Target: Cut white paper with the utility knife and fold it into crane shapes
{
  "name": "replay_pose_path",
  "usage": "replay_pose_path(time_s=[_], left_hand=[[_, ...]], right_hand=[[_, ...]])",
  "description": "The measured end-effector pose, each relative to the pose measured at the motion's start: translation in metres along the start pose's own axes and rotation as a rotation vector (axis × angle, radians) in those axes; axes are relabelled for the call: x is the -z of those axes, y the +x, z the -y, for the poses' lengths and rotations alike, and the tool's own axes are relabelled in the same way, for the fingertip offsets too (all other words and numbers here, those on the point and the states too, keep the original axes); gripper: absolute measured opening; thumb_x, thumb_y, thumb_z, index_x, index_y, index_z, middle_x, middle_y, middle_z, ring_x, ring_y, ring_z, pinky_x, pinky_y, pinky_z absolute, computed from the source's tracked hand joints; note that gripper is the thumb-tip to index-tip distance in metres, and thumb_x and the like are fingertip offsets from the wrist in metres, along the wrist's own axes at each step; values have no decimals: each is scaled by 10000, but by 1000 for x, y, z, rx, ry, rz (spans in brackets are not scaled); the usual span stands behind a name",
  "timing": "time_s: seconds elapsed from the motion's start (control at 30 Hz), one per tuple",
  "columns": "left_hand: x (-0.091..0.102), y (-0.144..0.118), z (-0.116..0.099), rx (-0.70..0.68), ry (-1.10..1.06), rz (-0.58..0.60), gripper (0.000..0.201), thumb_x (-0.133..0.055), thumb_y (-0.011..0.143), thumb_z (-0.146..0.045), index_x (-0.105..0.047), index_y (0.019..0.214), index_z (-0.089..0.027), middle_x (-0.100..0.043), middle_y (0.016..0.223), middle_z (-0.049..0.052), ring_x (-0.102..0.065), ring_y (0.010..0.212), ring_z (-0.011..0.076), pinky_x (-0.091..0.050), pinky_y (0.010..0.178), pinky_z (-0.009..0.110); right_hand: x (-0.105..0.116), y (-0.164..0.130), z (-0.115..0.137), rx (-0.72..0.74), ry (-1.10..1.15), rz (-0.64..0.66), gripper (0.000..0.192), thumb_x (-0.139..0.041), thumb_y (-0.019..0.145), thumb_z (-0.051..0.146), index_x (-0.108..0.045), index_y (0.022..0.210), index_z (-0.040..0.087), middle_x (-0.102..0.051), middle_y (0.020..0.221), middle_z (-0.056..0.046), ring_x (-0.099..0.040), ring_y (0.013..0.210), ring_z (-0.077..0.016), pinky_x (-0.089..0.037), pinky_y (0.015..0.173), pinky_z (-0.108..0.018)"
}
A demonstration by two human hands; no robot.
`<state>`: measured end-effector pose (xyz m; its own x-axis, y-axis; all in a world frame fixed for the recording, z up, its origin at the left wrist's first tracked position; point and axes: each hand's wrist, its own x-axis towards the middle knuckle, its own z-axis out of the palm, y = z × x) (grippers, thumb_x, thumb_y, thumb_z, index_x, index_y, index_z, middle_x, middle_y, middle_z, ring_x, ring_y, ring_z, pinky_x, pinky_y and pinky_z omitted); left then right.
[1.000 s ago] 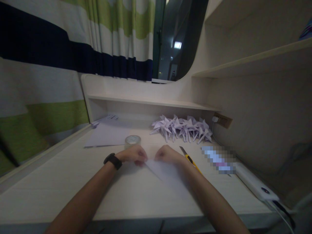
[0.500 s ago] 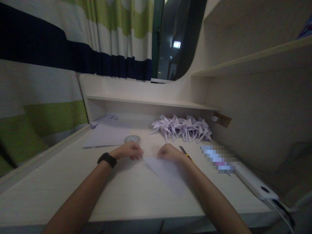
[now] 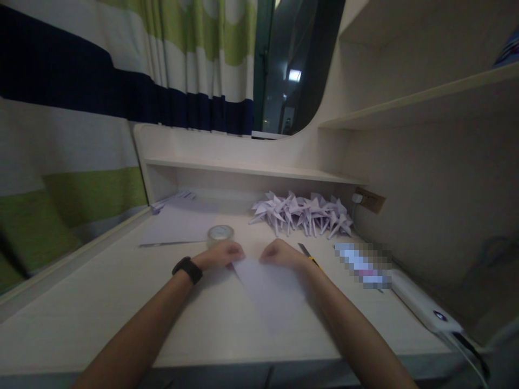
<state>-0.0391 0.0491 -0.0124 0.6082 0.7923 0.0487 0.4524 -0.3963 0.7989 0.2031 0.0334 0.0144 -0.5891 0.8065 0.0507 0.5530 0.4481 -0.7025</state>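
Note:
A pale lilac sheet of paper [image 3: 268, 289] lies on the light wooden desk [image 3: 101, 302] in front of me. My left hand [image 3: 222, 254], with a black watch on its wrist, pinches the sheet's far left corner. My right hand [image 3: 279, 254] holds the far edge just to the right. Both hands rest on the desk with fingers curled on the paper. The right forearm covers part of the sheet.
A roll of clear tape [image 3: 220, 234] stands just beyond my left hand. A yellow utility knife [image 3: 310, 256] lies by my right wrist. Several folded lilac paper cranes [image 3: 302, 213] are piled at the back. Flat lilac sheets [image 3: 178, 224] lie back left; a white power strip [image 3: 424, 308] lies right.
The paper has gone from a narrow folded triangle to a wider, flatter sheet. My left hand moved out to the left, then came back to the paper's corner.

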Motion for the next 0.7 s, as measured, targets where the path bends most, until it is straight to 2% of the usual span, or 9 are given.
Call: replay_pose_path(time_s=[0.27,0.37,0.53,0.6,0.7], left_hand=[[12,-2,5,-4,193,-68,299,-505,817,-422,-556,709,-148,-517,627,-2,-498,543,116,-384,513,227],[19,-4,7,-26,230,-86,306,-512,817,-421,-540,664,-157,-509,620,0,-480,575,124,-367,533,233],[26,-9,7,-27,211,-78,330,-523,815,-437,-510,631,-163,-492,614,-7,-448,565,119,-343,536,238],[27,-10,7,-9,217,-66,325,-526,813,-431,-504,630,-163,-483,599,-12,-440,552,115,-334,536,240],[26,-10,7,8,245,-62,313,-512,820,-416,-507,634,-164,-488,593,-12,-440,540,117,-327,536,247]], right_hand=[[16,-5,-11,-98,3,46,150,-598,637,193,-718,627,104,-493,417,51,-395,412,-68,-294,422,-185],[25,-10,-12,-145,44,77,126,-610,605,191,-709,593,114,-528,421,42,-445,411,-77,-342,426,-182],[43,-20,-17,-310,159,152,129,-615,532,175,-715,601,132,-640,505,-3,-585,485,-124,-454,481,-198],[50,-23,-20,-315,160,128,146,-616,531,179,-721,619,127,-665,541,-21,-616,525,-139,-472,509,-204],[56,-21,-27,-247,106,-25,182,-637,576,227,-731,674,105,-691,600,-56,-630,568,-156,-477,544,-221]])
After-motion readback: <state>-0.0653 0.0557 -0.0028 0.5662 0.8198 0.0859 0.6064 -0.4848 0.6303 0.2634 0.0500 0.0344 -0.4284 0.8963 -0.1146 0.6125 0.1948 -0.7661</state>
